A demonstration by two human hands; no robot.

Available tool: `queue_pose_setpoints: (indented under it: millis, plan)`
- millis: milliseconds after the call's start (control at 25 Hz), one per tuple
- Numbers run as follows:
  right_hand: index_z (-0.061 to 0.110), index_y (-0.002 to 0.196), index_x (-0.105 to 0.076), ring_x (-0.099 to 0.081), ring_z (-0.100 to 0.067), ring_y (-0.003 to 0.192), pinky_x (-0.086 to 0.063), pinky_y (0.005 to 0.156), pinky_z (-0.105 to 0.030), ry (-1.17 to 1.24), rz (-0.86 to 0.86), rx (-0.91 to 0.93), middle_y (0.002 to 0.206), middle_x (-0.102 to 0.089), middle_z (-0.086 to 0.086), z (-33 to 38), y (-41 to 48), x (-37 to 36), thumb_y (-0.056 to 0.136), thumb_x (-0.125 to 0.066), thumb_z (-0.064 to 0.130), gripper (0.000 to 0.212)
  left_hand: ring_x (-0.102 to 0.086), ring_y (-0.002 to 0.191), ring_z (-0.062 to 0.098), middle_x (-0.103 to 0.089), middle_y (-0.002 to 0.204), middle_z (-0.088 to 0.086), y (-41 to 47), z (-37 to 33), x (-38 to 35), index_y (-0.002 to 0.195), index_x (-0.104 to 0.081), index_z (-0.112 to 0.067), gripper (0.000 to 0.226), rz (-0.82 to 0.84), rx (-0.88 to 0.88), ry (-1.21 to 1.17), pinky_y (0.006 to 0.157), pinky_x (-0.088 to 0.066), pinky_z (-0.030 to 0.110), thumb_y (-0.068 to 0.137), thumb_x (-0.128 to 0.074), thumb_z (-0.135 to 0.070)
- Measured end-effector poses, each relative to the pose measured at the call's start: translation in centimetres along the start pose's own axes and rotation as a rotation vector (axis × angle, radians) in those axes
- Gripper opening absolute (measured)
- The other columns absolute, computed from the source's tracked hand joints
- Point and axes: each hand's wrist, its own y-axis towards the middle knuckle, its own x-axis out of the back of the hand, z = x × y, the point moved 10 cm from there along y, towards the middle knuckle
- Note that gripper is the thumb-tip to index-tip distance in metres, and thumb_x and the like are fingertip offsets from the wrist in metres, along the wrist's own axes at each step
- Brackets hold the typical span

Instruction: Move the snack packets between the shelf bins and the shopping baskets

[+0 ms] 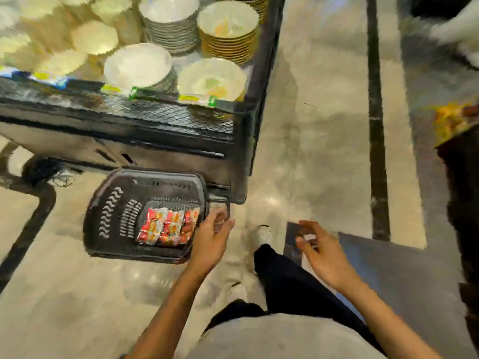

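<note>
The left hand (210, 239) grips the handle (220, 203) of the basket (108, 211) with packets (167, 226); right hand (321, 252) fingers half-open, empty.

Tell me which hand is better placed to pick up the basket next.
Probably left. The left hand is already at the handle on the near end of the black basket holding the red snack packets. The right hand hangs apart over the floor, empty.
</note>
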Motion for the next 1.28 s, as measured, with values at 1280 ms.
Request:
queue_pose_setpoints:
  millis: [1280]
  plan:
    - [0.027,0.132,-0.042,-0.057,-0.013,0.093,-0.045,0.08,-0.022,0.655,-1.095,-0.753,0.119,-0.051,0.006,-36.0,0.9,53.1,0.096,-0.05,0.022,0.037,-0.053,0.109,0.01,-0.057,0.121,-0.004,10.9,-42.3,-79.9,0.126,-0.051,-0.021,0.03,1.229,-0.502,0.501,0.08,-0.041,0.011,0.095,-0.052,-0.021]
